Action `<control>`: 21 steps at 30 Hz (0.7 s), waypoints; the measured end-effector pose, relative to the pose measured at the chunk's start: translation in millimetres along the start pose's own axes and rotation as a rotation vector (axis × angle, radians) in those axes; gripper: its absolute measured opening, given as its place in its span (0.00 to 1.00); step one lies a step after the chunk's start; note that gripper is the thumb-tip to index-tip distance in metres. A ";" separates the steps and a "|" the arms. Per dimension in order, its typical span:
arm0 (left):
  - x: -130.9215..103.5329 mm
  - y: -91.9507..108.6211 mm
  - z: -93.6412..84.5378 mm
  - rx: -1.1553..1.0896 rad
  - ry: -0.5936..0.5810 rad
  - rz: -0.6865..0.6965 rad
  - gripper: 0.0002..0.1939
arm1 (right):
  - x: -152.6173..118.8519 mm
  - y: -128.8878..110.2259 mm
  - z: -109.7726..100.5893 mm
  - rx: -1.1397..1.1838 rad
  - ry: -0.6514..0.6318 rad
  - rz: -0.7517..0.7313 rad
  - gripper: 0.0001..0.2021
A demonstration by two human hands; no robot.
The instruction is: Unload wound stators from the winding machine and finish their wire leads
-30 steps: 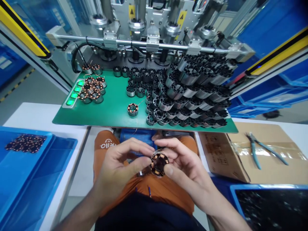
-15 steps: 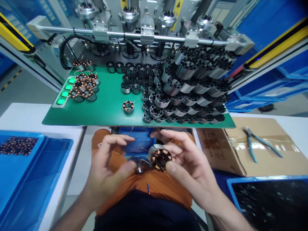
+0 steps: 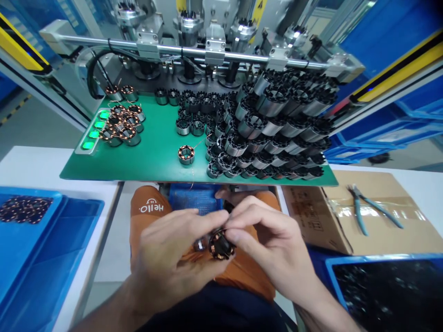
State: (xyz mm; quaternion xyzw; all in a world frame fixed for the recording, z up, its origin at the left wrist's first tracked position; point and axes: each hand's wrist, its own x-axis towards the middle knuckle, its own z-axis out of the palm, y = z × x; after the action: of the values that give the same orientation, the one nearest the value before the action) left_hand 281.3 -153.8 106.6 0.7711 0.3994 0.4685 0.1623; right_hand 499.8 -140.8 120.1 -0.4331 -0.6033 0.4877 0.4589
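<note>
Low over my lap, my left hand (image 3: 175, 244) is closed around a copper-wound motor stator (image 3: 220, 246), whose open end faces up toward me. My right hand (image 3: 272, 235) pinches thumb against fingers at the stator's upper rim. What lies in that pinch is too small to make out, and the fingertips of both hands almost meet there. Ahead on the green work surface (image 3: 152, 161), a single wound stator (image 3: 186, 155) stands with a loose wire end sticking out.
Unwound stators (image 3: 273, 124) are stacked high at the right of the green surface; several wound ones (image 3: 124, 124) cluster at its left by green lights. Pliers (image 3: 363, 203) lie on a cardboard box (image 3: 328, 221). Blue bins (image 3: 79, 230) flank me, and a machine bar (image 3: 194, 53) spans the back.
The stator has passed from my right hand's grip into my left hand, which was open beside it. My right fingers have shifted to its upper rim in a pinch.
</note>
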 end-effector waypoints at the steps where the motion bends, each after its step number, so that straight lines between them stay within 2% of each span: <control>1: 2.1 1.2 -0.4 0.008 0.015 -0.005 0.13 | 1.2 1.6 -1.8 0.022 0.029 0.009 0.03; 4: 10.1 5.6 -2.5 0.004 0.085 -0.077 0.12 | 2.1 9.7 -7.4 0.140 0.189 0.052 0.05; 7: 16.6 7.7 -4.1 0.050 0.151 -0.127 0.13 | -0.6 14.5 -8.8 0.201 0.349 0.008 0.05; 8: 17.8 7.8 -4.1 0.065 0.169 -0.134 0.13 | -2.3 14.0 -7.3 0.157 0.350 -0.022 0.03; 11: 18.9 6.8 -2.4 0.069 0.188 -0.137 0.14 | -8.2 7.9 2.6 -0.025 0.220 -0.139 0.13; 13: 18.2 6.2 -0.8 0.051 0.178 -0.133 0.14 | -10.3 3.4 9.8 -0.066 0.156 -0.197 0.11; 16: 16.7 5.8 0.4 0.053 0.155 -0.126 0.13 | -9.3 0.4 12.6 -0.098 0.140 -0.201 0.07; 21: 13.5 7.9 3.3 0.053 0.053 -0.141 0.16 | -7.0 -0.3 -0.5 -0.132 0.100 -0.185 0.08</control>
State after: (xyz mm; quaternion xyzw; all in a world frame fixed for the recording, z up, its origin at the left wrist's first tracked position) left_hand 291.1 -147.9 117.9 0.7324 0.4694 0.4652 0.1637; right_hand 501.7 -147.5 119.5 -0.4288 -0.6479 0.3802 0.5018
